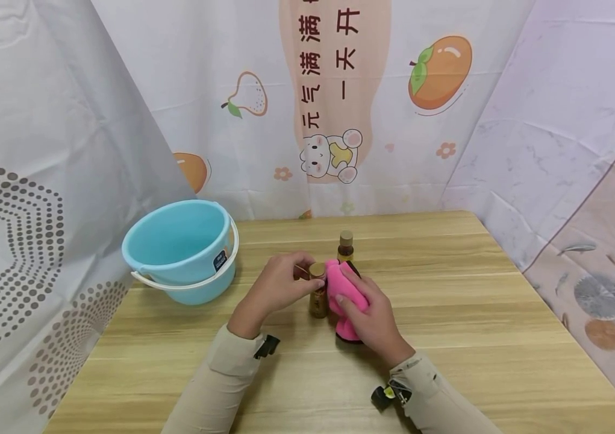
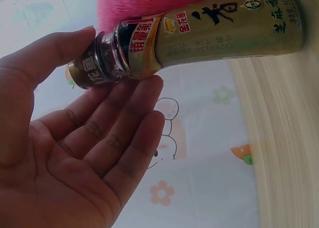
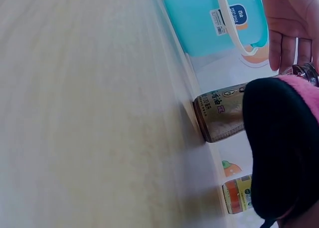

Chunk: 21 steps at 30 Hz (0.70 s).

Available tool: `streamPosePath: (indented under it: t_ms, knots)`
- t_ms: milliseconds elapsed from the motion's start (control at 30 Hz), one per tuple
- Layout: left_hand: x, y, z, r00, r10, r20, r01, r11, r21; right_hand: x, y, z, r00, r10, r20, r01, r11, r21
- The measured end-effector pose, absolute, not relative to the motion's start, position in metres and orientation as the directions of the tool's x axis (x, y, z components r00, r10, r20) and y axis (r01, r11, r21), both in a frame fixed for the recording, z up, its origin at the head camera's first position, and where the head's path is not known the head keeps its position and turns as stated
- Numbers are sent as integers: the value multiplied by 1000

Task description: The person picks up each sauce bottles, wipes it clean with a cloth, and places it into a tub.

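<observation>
A slim sesame oil bottle (image 2: 229, 33) with a gold-brown label stands upright on the table. My left hand (image 1: 284, 281) pinches it at the cap and neck, thumb on one side and fingertips on the other. In my right hand (image 1: 369, 316) is a pink plush piece (image 1: 347, 298) with black ends, gripped between thumb and fingers. It is right beside the bottle, and its black end (image 3: 279, 148) overlaps the bottle in the right wrist view. Behind it stands a second small bottle (image 1: 346, 244) with a brown cap and yellow label, its lower part hidden in the head view.
A light blue bucket (image 1: 177, 277) with a white handle stands at the table's left back. The wooden table (image 1: 448, 313) reaches back to a printed curtain (image 1: 264, 157). Bare wood lies to the right of the hands.
</observation>
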State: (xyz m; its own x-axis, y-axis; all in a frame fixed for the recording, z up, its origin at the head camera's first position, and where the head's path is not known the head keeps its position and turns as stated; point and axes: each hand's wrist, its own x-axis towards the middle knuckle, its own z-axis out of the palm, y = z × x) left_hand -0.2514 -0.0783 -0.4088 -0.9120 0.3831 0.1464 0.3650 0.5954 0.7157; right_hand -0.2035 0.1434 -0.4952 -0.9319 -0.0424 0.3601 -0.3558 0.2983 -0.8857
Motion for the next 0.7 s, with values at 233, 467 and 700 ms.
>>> streamPosePath:
  t_ms: [233, 467, 700]
  knots:
    - [-251, -79, -410, -907, 396, 144, 371, 588, 719, -202, 143, -495, -933, -45, 358, -355, 294, -887]
    - [-250, -78, -409, -911, 385, 146, 368, 605, 706, -204, 143, -497, -968, -59, 243, -247, 355, -901]
    - [-249, -78, -408, -914, 380, 142, 366, 619, 695, -203, 142, -495, -990, -63, 124, -139, 423, -895]
